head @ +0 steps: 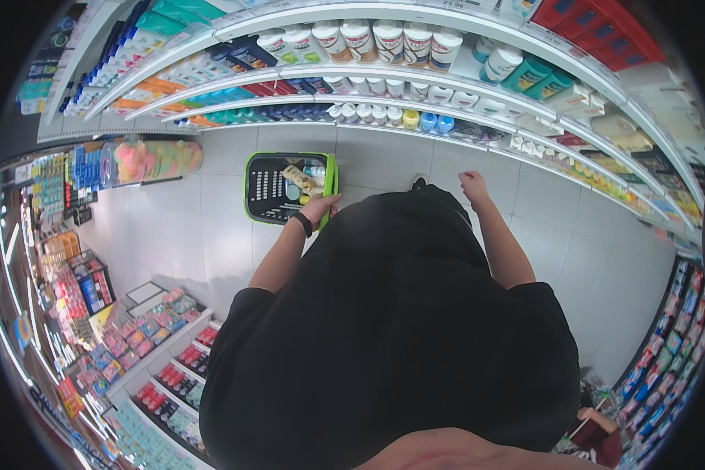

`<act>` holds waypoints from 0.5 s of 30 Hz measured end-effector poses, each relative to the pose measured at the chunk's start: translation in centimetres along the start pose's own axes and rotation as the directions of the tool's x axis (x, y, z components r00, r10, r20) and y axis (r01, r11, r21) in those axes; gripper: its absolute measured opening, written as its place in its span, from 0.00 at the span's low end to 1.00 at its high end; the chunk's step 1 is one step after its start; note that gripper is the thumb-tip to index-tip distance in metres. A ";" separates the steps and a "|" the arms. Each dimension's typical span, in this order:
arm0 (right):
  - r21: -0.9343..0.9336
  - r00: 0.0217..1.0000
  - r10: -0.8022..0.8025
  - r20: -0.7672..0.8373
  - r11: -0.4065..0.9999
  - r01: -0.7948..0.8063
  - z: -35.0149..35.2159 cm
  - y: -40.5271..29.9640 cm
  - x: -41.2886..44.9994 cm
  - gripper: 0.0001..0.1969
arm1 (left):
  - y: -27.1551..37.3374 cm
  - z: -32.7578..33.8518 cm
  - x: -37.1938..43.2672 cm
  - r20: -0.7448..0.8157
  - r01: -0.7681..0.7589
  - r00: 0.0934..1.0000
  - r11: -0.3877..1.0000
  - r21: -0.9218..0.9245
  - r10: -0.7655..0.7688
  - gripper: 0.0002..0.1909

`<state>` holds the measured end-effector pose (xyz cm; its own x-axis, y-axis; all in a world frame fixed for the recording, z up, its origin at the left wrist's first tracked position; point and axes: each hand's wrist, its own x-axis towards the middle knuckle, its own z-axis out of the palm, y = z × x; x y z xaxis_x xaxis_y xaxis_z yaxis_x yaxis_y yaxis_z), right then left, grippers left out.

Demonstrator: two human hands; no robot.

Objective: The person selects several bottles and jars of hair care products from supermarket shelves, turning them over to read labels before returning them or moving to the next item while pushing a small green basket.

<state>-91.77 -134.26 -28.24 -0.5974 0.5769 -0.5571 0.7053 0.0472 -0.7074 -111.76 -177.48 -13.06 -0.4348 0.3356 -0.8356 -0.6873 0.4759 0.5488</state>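
Note:
My left hand (320, 208) is closed round the green handle (329, 182) of a black shopping basket with a green rim (246, 191), which hangs at my left side. Inside the basket lie a beige bottle (296, 176), a container with a light blue lid (292, 192) and a few other packs, partly hidden by the handle and my hand. Out to my right, above the floor, my right hand (473, 183) has its fingers curled in and shows nothing in it.
Shelves of white Lux pump bottles (388, 41) and other toiletries curve across the front. A clear bin of pastel bath puffs (153, 160) stands at the left. Display shelves (170, 376) lie behind left, more stocked shelving (664, 341) behind right. Another person (599, 437) is at the lower right.

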 end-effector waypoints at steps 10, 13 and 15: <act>-0.421 0.971 0.231 -0.061 0.876 -0.235 1.6 10.6 -15.4 0.19 | -3.8 -6.3 -2.2 0.329 0.059 0.944 0.963 -0.264 0.032 0.17; -0.234 0.945 0.319 -0.078 0.915 -0.328 2.5 9.7 -21.0 0.20 | -4.7 -7.7 -2.8 0.464 0.159 0.886 0.941 -0.300 -0.001 0.18; -0.201 0.926 0.370 -0.073 0.904 -0.377 2.6 9.8 -23.7 0.19 | -4.3 -8.0 -2.8 0.534 0.209 0.845 0.917 -0.338 0.004 0.18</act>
<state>-71.73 -149.55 -23.11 -0.2647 0.6115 -0.7456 0.9394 -0.0110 -0.3426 -112.25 -187.00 -13.30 -0.0596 0.7202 -0.6912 -0.9184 0.2317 0.3207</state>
